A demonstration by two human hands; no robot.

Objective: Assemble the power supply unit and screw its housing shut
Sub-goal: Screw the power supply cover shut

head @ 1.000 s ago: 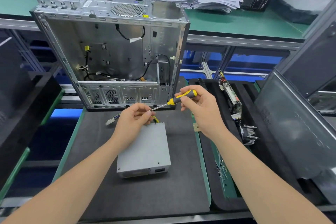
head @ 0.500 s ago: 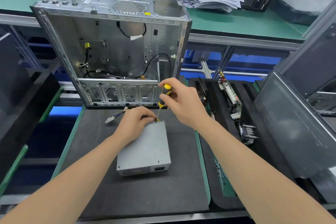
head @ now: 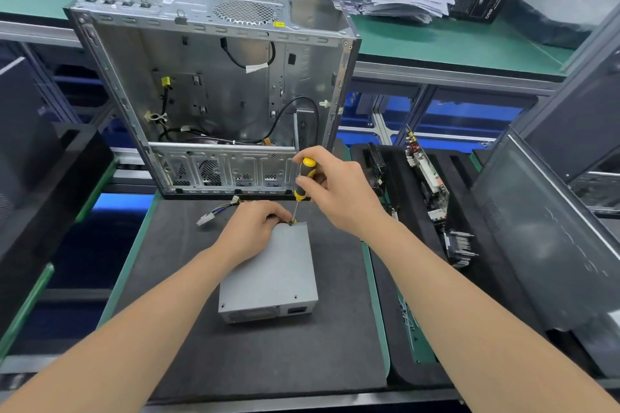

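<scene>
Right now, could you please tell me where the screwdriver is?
Head view, near centre: the right hand holds the screwdriver nearly upright, tip at the far right corner of the grey power supply unit, beside the left hand.

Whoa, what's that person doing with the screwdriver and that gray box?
A person is screwing a gray box shut. It is a computer's power supply, lying on a dark mat. The right hand grips a yellow-and-black screwdriver, nearly upright, with its tip at the box's far corner. The left hand holds that end steady, fingers curled beside the tip. An open computer case stands behind.
</scene>
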